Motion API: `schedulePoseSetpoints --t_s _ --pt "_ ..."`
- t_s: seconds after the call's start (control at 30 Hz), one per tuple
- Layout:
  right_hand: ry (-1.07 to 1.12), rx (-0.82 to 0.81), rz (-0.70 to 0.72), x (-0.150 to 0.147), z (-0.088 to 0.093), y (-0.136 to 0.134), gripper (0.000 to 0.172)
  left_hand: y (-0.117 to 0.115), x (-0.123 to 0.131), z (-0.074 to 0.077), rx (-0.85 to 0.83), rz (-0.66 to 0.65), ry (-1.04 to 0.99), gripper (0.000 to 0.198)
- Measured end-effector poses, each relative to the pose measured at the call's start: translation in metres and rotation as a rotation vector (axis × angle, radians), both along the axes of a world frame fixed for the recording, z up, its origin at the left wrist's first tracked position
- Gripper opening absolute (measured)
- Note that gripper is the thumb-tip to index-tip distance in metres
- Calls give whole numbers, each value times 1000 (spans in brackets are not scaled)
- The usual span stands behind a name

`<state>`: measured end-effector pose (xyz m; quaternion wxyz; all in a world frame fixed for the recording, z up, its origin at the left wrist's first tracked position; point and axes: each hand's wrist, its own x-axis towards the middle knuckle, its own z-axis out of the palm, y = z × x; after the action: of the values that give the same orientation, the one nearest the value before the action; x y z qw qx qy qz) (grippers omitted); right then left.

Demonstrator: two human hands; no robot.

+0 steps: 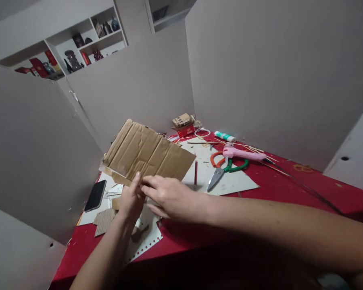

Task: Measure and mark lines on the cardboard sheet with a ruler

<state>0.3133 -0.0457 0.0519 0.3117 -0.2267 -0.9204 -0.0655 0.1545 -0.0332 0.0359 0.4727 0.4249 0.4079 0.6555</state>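
A creased brown cardboard sheet (pixel 148 153) is held tilted up above the red table (pixel 290 189). My left hand (pixel 131 201) pinches its lower edge from below, fingers closed on it. My right hand (pixel 169 197) reaches across from the right and grips the same lower edge beside the left hand, fingers curled on the cardboard. Under the hands lie white paper sheets (pixel 145 237) and a small strip of corrugated card (pixel 104 221).
A black phone (pixel 95 195) lies at the left. Right of the cardboard are a red pencil (pixel 195 173), orange and green scissors (pixel 225 167), a pink glue gun (pixel 242 154) with its black cord, a glue tube (pixel 225 136), thin wooden sticks and a small red box (pixel 186 129). Grey walls close in.
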Motion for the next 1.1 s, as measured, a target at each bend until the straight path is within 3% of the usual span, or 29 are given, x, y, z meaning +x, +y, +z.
schedulePoseSetpoints --t_s 0.13,0.2,0.27,0.33,0.37,0.47,0.53,0.7,0.83,1.1 --pt "284 17 149 21 -4 8 25 19 -14 3 42 41 -83 38" --pt "555 56 68 40 4 16 23 20 -17 6 42 33 -104 44" --pt "751 -12 -102 58 12 26 27 17 -17 6 34 21 -114 49" --pt "840 -272 -191 71 17 35 38 13 -14 6 25 12 -118 53" --pt "847 -499 -171 75 17 39 41 12 -13 6 20 8 -117 55" --pt "767 -1144 4 79 9 44 45 8 -8 5 4 -6 -101 54" --pt "726 -1319 85 77 1 43 50 8 -7 5 -12 -21 -84 51" --pt "772 -1415 141 74 -11 36 50 10 -8 2 -37 -59 -47 48" --pt "796 -1466 137 77 -10 37 45 8 -5 -4 -4 -82 -11 47" --pt "942 -1529 90 61 -4 35 28 -9 12 -7 -2 -90 24 68"
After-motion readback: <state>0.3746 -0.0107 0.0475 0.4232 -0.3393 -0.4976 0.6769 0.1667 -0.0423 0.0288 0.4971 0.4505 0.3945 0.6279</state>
